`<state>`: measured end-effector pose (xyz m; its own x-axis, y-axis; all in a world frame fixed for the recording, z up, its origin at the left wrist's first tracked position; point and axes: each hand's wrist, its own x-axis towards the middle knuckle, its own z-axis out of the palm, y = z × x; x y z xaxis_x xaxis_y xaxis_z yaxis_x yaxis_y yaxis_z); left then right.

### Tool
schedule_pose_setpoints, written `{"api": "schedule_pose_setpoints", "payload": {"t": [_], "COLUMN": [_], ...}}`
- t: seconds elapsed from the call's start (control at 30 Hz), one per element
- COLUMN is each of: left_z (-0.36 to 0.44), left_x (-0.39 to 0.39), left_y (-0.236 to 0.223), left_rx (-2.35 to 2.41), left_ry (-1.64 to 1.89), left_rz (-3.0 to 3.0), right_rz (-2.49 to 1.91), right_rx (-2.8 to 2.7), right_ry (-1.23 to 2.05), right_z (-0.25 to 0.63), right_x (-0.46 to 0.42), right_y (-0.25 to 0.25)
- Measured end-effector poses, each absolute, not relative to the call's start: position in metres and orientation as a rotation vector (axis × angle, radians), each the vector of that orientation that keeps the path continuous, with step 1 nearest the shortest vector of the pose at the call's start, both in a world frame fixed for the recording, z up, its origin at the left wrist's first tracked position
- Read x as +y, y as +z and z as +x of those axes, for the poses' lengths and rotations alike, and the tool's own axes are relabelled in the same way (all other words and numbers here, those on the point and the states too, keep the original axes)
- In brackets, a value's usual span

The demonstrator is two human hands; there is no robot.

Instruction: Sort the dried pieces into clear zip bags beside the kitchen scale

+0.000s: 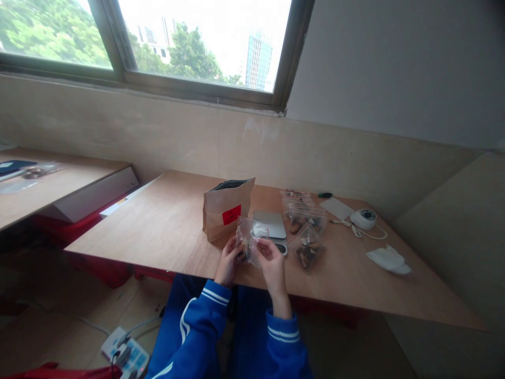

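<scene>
My left hand (228, 260) and my right hand (271, 261) both grip a small clear plastic bag (248, 237) with brown pieces inside, held just above the front edge of the wooden table (165, 226). Behind the bag lies a flat silver kitchen scale (270, 225). A brown paper bag (226, 210) with a red label stands open to the left of the scale. Two more filled clear bags (306, 247) lie to the right of my hands.
A white round device (363, 218) with a cord and a white folded cloth (389, 259) lie at the right. A second table (47, 184) stands at the left. A power strip (126, 355) sits on the floor. Wall and window stand behind.
</scene>
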<state>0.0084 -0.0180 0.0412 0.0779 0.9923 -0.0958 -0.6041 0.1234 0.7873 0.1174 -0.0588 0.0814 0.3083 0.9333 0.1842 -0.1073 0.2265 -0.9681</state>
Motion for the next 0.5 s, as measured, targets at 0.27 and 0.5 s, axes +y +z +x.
{"api": "schedule_pose_setpoints", "payload": {"t": [0.27, 0.5], "left_z": [0.007, 0.007], "left_x": [-0.018, -0.018], "left_y": [0.042, 0.041], "left_rx": [0.711, 0.679], "left_ry": [1.327, 1.295], "left_rz": [0.695, 0.738], "right_rz": [-1.194, -1.266], "right_rx": [-1.197, -1.164], "right_ry": [0.596, 0.65], "right_z": [0.11, 0.113], "right_x": [-0.049, -0.049], "right_y": [0.063, 0.05]}}
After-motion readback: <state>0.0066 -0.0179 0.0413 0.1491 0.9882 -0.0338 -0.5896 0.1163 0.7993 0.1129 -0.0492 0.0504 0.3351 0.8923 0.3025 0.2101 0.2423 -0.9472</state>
